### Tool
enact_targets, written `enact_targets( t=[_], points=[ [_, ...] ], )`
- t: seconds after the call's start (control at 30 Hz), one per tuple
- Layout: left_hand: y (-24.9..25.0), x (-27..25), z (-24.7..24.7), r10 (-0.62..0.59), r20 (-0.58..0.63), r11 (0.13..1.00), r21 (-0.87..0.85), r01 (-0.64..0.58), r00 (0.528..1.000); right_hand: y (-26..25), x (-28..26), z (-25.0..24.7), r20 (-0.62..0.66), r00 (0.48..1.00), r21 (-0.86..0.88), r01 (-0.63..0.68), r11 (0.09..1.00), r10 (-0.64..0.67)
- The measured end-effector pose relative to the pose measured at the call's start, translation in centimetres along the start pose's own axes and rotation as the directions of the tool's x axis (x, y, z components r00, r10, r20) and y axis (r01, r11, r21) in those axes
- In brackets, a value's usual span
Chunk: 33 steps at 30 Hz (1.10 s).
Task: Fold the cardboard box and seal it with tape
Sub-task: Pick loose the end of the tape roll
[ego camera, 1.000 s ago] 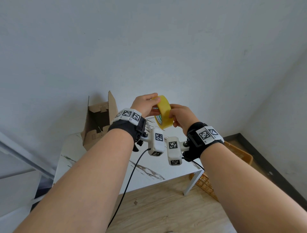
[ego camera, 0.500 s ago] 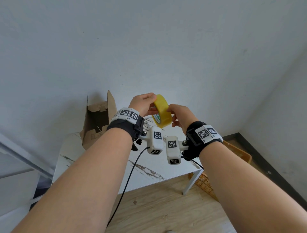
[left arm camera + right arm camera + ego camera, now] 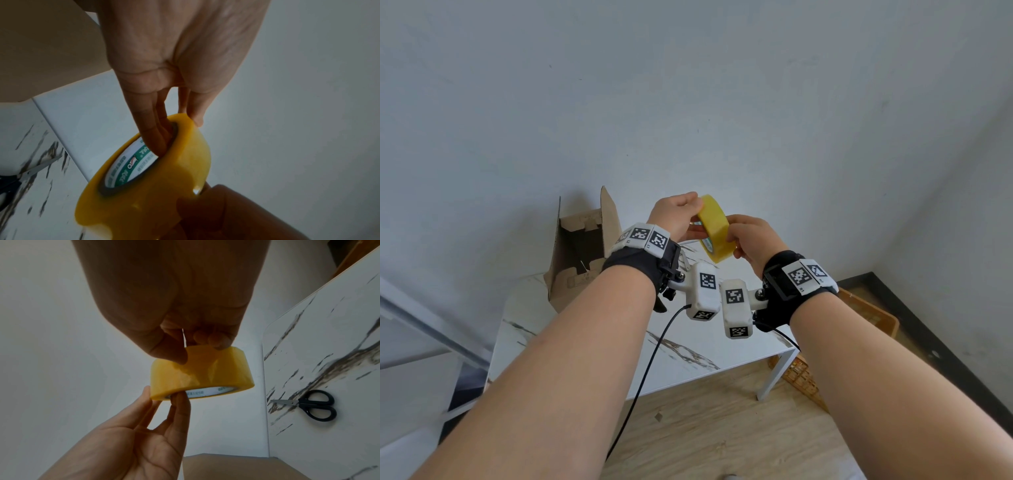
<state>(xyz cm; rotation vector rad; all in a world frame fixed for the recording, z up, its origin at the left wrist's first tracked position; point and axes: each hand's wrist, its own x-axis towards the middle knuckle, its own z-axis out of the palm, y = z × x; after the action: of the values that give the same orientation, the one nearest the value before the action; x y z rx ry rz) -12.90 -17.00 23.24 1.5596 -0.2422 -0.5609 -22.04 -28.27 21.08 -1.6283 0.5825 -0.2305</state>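
Left of our fingers stands the box [image 3: 582, 250], flaps open, on the table [image 3: 688, 356]. We hold the tape [image 3: 714, 228] in the air between both hands. Our left hand [image 3: 676, 216] hooks its fingers [image 3: 153, 129] through the core, thumb on the outer band. Our right hand [image 3: 751, 240] curls its fingertips [image 3: 220, 341] on the outer surface, seemingly picking for the loose end. We judge the roll light and stiff, its face slick; the core is the sure grip. Right of our fingers, scissors [image 3: 312, 404] lie on the table.
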Motion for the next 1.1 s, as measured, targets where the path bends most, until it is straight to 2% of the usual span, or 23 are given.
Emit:
enact_targets(
  t=[0.17, 0.27, 0.43, 0.5, 0.53, 0.6, 0.67, 0.7, 0.8, 0.93, 1.1],
  points=[
    [0.1, 0.3, 0.4, 0.000, -0.016, 1.000, -0.026, 0.000, 1.000, 0.4, -0.4, 0.1, -0.032, 0.997, -0.056, 0.065, 0.996, -0.066],
    [0.2, 0.4, 0.2, -0.031, -0.031, 0.997, -0.069, 0.028, 0.999, 0.6, -0.4, -0.1, 0.013, 0.998, -0.046, 0.068, 0.997, -0.067],
    [-0.1, 0.5, -0.5, -0.118, -0.080, 0.967, -0.235, 0.097, 0.990, 0.6, -0.2, -1.0, 0.095, 0.995, -0.101, 0.048, 0.994, -0.039],
    [0.0, 0.4, -0.7, -0.137, -0.090, 0.969, -0.218, 0.114, 0.987, 0.7, -0.2, -0.9, 0.118, 0.992, -0.074, 0.053, 0.996, -0.044],
    [0.1, 0.4, -0.7, -0.128, -0.099, 0.984, -0.137, 0.114, 0.987, 0.7, -0.2, -0.8, 0.123, 0.991, -0.058, 0.058, 0.997, -0.050],
    [-0.1, 0.8, -0.9, -0.029, -0.110, 0.974, 0.220, 0.052, 0.994, 0.7, 0.0, -0.5, 0.128, 0.990, -0.043, 0.059, 0.997, -0.053],
    [-0.6, 1.1, -1.1, 0.173, -0.055, 0.820, 0.562, -0.113, 0.983, 0.7, 0.0, -0.3, 0.126, 0.991, -0.058, 0.051, 0.997, -0.043],
    [-1.0, 1.2, -1.2, 0.237, -0.002, 0.742, 0.646, -0.180, 0.971, 0.8, 0.1, -0.2, 0.117, 0.992, -0.077, 0.047, 0.996, -0.038],
    [-1.8, 1.0, -1.1, 0.257, 0.127, 0.612, 0.745, -0.263, 0.958, 1.0, -0.1, -0.3, 0.098, 0.995, -0.123, 0.033, 0.992, -0.021],
    [-2.3, 0.7, -0.8, 0.318, 0.186, 0.506, 0.796, -0.332, 0.930, 0.9, -0.2, -0.3, 0.081, 0.997, -0.163, 0.015, 0.987, -0.002],
    [-2.0, 0.3, -0.6, 0.371, 0.214, 0.440, 0.816, -0.374, 0.904, 0.5, -0.4, -0.1, 0.062, 0.998, -0.201, 0.008, 0.980, 0.005]
  ],
)
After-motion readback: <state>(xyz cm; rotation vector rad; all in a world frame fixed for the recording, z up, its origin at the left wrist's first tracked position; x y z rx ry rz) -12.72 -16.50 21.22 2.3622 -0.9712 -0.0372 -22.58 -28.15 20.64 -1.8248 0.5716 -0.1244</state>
